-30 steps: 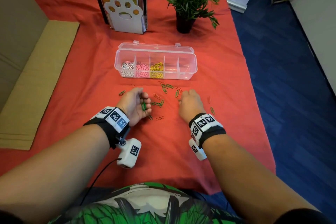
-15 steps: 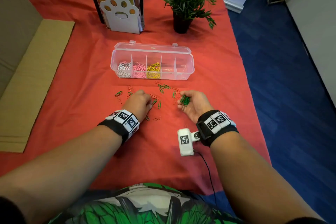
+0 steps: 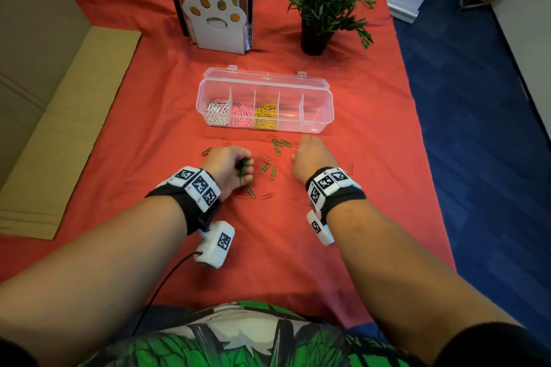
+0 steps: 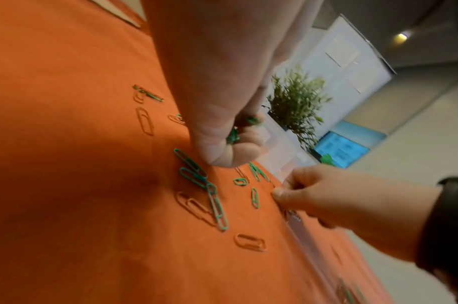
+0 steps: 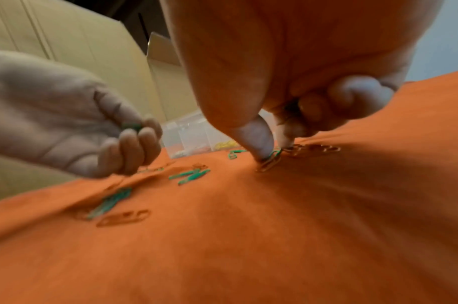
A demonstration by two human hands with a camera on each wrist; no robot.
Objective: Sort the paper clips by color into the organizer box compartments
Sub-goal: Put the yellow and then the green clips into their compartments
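A clear organizer box (image 3: 325,112) lies open on the red cloth, with white, pink and yellow clips in its three left compartments. Loose green paper clips (image 3: 278,146) (image 4: 194,170) (image 5: 191,174) and cloth-coloured orange clips (image 4: 250,242) (image 5: 123,218) are scattered in front of it. My left hand (image 3: 246,168) (image 4: 238,139) (image 5: 134,133) is turned on its side, fingers curled round a bunch of green clips (image 3: 244,165) (image 4: 232,136). My right hand (image 3: 310,152) (image 4: 282,191) (image 5: 272,144) is palm down, thumb and forefinger pinching a green clip (image 5: 273,155) on the cloth.
A potted plant (image 3: 322,3) and a paw-shaped bookend with books (image 3: 217,24) stand behind the box. Flat cardboard (image 3: 68,128) lies on the left. The table's right edge (image 3: 417,134) drops to blue floor.
My right hand, which held green clips palm up, has turned palm down and reached forward onto the cloth. My left hand has rolled onto its side, showing the green clips in its fingers.
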